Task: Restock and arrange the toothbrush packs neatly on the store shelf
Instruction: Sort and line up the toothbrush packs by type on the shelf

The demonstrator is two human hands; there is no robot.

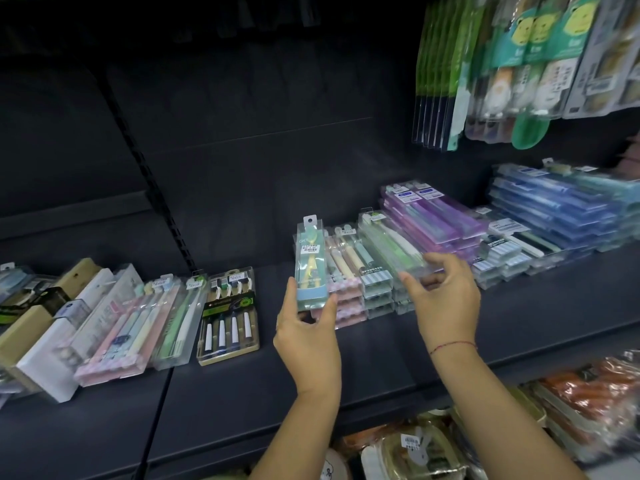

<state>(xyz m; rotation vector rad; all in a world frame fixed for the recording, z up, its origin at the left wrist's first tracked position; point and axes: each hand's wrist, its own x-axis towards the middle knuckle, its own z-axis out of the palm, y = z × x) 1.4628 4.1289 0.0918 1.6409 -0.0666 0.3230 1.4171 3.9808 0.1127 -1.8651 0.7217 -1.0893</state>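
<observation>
The left hand (306, 336) has its grip closed on the bottom end of a clear toothbrush pack (310, 268), thumb on one edge, fingers on the other. The pack stands nearly upright, long axis vertical, hang tab on top, printed label facing the camera. The right hand (446, 299), to its right, grips the near end of a green toothbrush pack (391, 245), which lies pointing away toward the back of the shelf (242, 386). Both sit above a dark shelf holding stacked packs (349, 282) just behind the grips.
</observation>
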